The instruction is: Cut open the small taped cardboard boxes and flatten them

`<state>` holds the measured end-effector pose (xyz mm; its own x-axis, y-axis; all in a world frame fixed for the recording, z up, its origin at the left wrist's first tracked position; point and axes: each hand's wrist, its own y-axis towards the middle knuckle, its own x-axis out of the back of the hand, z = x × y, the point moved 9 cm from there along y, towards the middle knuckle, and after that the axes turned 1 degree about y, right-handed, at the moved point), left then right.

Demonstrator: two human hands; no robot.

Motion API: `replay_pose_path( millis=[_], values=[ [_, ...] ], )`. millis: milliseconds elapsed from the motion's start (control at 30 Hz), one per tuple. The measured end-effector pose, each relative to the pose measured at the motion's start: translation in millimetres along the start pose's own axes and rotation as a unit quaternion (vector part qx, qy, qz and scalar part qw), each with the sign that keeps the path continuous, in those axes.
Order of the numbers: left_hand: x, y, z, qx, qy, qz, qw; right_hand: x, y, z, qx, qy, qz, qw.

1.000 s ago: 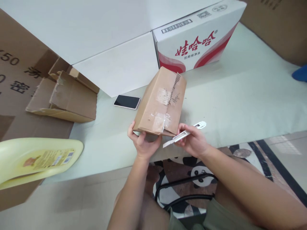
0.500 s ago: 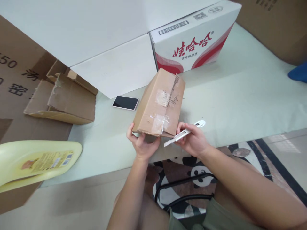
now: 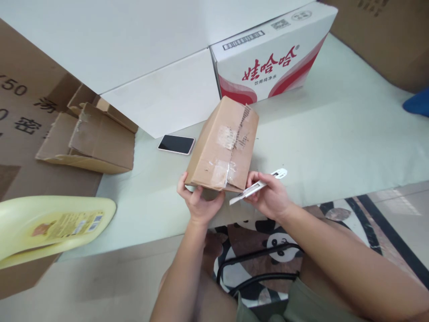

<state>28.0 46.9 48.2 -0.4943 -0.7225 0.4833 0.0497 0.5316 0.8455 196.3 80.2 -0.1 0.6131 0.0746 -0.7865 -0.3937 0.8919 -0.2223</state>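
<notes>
A brown cardboard box [image 3: 223, 147] is tilted above the table, with clear tape across its seam and a partly torn edge along it. My left hand [image 3: 201, 203] grips its near lower edge, thumb and fingers wrapped round the left corner. A white utility knife [image 3: 256, 188] lies across my right hand [image 3: 270, 197], which is closed on it between thumb and fingers. The blade points left and down, just below the box's near right corner. Fingers of my right hand also touch that corner.
A phone [image 3: 176, 144] lies left of the box. Behind stand white cartons, one with red print [image 3: 271, 67]. At left are an opened cardboard box [image 3: 103, 138] and a yellow bottle [image 3: 56, 228]. A blue object [image 3: 417, 103] sits at the right edge.
The view has shifted very slightly. Both hands, the box and the knife keep the same positions.
</notes>
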Motion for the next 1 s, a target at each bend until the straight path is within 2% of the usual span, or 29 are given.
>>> replay_pose_path(
  millis=[567, 800, 1000],
  values=[
    [1.3, 3.2, -1.4, -0.004, -0.015, -0.004, 1.0, 2.0, -1.0, -4.0, -0.012, -0.017, -0.01, 1.0],
    [-2.0, 0.7, 6.2, 0.031, 0.0, 0.011, 0.999, 6.6, -0.5, -7.8, -0.016, -0.038, -0.025, 0.999],
    [3.1, 8.5, 2.9, 0.023, -0.032, -0.02, 0.999, 5.9, -1.0, -8.6, -0.016, -0.088, -0.03, 0.996]
  ],
)
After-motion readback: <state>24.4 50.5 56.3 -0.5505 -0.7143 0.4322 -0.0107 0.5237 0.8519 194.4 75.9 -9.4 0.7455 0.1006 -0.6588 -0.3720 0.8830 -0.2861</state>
